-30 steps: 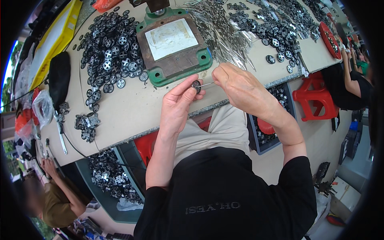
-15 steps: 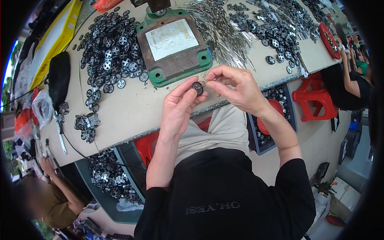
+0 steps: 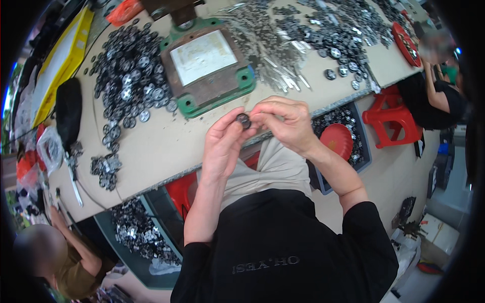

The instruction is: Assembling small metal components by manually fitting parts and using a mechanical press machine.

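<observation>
Over the table's near edge, my left hand [image 3: 222,141] pinches a small black toy wheel [image 3: 243,120] between thumb and fingers. My right hand [image 3: 285,123] is closed in a pinch just to the right of the wheel, on what looks like a thin metal rod whose end meets the wheel; most of it is hidden by the fingers. Beyond my hands stands a green-based press [image 3: 207,65] with a pale plate on its bed. A heap of similar wheels [image 3: 132,76] lies to its left, and loose thin metal rods [image 3: 275,65] lie to its right.
Small dark parts [image 3: 105,169] lie at the table's left. A grey bin [image 3: 366,136] with a red dish [image 3: 336,141] stands right of my legs, and a green bin [image 3: 146,262] at the left. Co-workers sit at both sides; a red stool [image 3: 394,121] stands right.
The view has shifted slightly. My hands stay close together at the wheel, which has turned a little in my left fingers, and my right fingers sit closer against it.
</observation>
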`<state>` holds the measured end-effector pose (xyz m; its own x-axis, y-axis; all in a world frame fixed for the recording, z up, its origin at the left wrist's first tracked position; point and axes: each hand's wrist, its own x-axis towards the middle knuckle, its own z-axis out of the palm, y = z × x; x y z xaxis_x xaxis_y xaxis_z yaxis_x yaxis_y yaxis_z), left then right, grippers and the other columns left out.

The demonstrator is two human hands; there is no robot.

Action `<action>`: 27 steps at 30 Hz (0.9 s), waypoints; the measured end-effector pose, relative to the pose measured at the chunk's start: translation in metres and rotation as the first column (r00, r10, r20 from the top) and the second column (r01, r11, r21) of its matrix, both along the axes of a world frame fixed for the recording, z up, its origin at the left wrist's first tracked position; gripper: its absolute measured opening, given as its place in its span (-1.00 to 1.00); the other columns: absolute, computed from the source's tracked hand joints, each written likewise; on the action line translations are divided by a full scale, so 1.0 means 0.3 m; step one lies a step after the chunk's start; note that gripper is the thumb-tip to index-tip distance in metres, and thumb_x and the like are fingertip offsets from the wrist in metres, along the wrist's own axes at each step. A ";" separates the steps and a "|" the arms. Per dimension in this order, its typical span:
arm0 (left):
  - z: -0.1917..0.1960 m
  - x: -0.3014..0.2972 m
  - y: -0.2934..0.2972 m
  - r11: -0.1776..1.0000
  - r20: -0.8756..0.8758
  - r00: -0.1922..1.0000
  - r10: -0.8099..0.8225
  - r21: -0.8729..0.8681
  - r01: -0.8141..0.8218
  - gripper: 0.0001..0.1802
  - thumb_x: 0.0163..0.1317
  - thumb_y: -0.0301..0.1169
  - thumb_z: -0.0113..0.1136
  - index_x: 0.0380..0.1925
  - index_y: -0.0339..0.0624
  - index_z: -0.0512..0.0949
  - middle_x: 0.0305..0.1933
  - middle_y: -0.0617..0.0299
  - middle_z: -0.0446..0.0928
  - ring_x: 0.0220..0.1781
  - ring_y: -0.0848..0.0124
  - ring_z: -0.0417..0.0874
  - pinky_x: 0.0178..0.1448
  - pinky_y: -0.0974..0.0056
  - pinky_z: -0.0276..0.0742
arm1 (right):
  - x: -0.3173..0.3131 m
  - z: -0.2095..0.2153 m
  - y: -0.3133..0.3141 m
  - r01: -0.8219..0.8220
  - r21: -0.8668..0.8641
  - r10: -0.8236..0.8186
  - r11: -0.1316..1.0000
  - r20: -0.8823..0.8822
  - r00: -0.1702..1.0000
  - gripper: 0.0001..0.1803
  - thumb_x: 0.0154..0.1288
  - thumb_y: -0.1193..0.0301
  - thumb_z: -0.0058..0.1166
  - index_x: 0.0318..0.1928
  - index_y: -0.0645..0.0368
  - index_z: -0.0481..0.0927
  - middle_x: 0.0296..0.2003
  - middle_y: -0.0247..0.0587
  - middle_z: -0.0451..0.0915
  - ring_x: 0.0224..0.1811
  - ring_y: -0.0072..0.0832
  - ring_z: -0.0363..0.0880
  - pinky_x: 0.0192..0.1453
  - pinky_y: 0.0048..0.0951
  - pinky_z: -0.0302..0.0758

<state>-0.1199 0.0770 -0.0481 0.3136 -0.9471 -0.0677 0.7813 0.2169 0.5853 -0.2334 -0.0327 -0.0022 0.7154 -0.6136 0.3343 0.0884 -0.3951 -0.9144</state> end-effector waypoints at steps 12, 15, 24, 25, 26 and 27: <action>0.014 0.013 0.010 0.995 -0.094 0.995 -0.031 0.087 0.040 -0.67 0.24 -0.53 0.02 0.02 -0.32 0.40 0.03 -0.06 0.45 -0.01 0.17 0.55 0.09 0.25 0.54 | -0.154 -0.014 -0.487 0.331 -0.603 -0.587 0.726 -0.294 0.754 -0.72 0.09 0.41 0.12 -0.16 0.24 0.59 -0.32 -0.15 0.60 -0.35 -0.36 0.58 -0.24 -0.42 0.48; 0.008 0.013 0.006 0.993 -0.071 0.997 -0.030 0.109 0.038 -0.66 0.24 -0.51 0.03 0.03 -0.32 0.38 0.02 -0.08 0.44 -0.01 0.18 0.55 0.08 0.27 0.55 | -0.119 -0.026 -0.627 0.265 -0.680 -0.621 0.684 -0.353 0.700 -0.70 0.09 0.41 0.13 -0.12 0.19 0.58 -0.22 -0.14 0.55 -0.21 -0.29 0.53 -0.10 -0.37 0.45; 0.012 0.016 0.003 0.990 -0.071 0.997 -0.025 0.136 0.035 -0.67 0.23 -0.53 0.03 0.01 -0.34 0.39 0.02 -0.04 0.45 -0.03 0.19 0.56 0.06 0.26 0.55 | 0.070 -0.037 -0.755 0.016 -0.770 -0.562 0.637 -0.450 0.694 -0.48 0.01 0.06 0.19 -0.03 0.01 0.55 0.02 -0.08 0.43 0.17 -0.20 0.28 0.22 -0.25 0.23; 0.012 0.017 0.003 0.990 -0.070 0.997 -0.030 0.132 0.039 -0.67 0.23 -0.53 0.03 0.02 -0.34 0.38 0.02 -0.04 0.45 -0.03 0.19 0.56 0.06 0.26 0.55 | 0.079 -0.041 -0.766 0.011 -0.780 -0.602 0.626 -0.475 0.642 -0.54 0.02 0.11 0.19 -0.06 0.01 0.57 -0.03 -0.09 0.48 0.11 -0.21 0.35 0.19 -0.24 0.26; 0.010 0.016 0.003 0.991 -0.069 0.997 -0.027 0.133 0.036 -0.67 0.23 -0.53 0.03 0.02 -0.34 0.38 0.02 -0.04 0.45 -0.03 0.19 0.56 0.06 0.26 0.55 | 0.083 -0.038 -0.783 0.009 -0.780 -0.600 0.626 -0.475 0.644 -0.54 0.02 0.11 0.19 -0.06 0.01 0.57 -0.03 -0.09 0.48 0.11 -0.21 0.35 0.19 -0.24 0.26; 0.008 0.015 0.002 0.992 -0.071 0.997 -0.031 0.123 0.039 -0.67 0.23 -0.53 0.03 0.02 -0.34 0.38 0.02 -0.04 0.46 -0.03 0.20 0.56 0.06 0.26 0.55 | 0.083 -0.026 -0.800 -0.018 -0.703 -0.538 0.711 -0.560 0.631 -0.57 0.02 0.15 0.19 -0.09 0.03 0.57 -0.09 -0.09 0.52 0.06 -0.21 0.40 0.17 -0.25 0.29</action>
<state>-0.1153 0.0776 -0.0456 0.2708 -0.9403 -0.2062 0.8266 0.1173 0.5505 -0.2086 -0.2728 -0.0101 0.7216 -0.6691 0.1777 -0.6466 -0.7431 -0.1726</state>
